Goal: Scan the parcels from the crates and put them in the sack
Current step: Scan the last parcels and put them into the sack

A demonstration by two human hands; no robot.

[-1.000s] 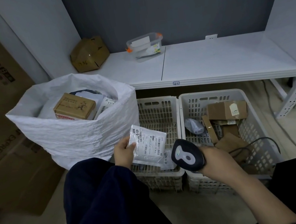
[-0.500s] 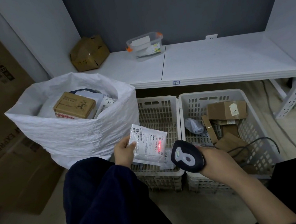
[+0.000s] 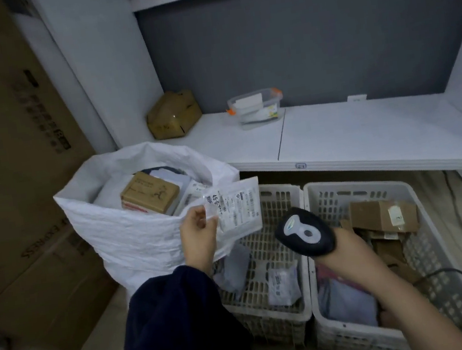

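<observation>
White labelled parcel [image 3: 237, 206] tilted just beside the filled white sack [image 3: 132, 240].

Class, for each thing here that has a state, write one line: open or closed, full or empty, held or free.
sack: open, nearly full.
flat white parcel: pinched by left hand beside sack's mouth.
scanner: gripped in right hand.
left crate: nearly empty.
right crate: partly full.
shelf cardboard box: closed, dented.

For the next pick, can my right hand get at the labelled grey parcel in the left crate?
Probably not: the right hand grips the scanner, though the labelled grey parcel lies uncovered in the left crate, close by.
</observation>
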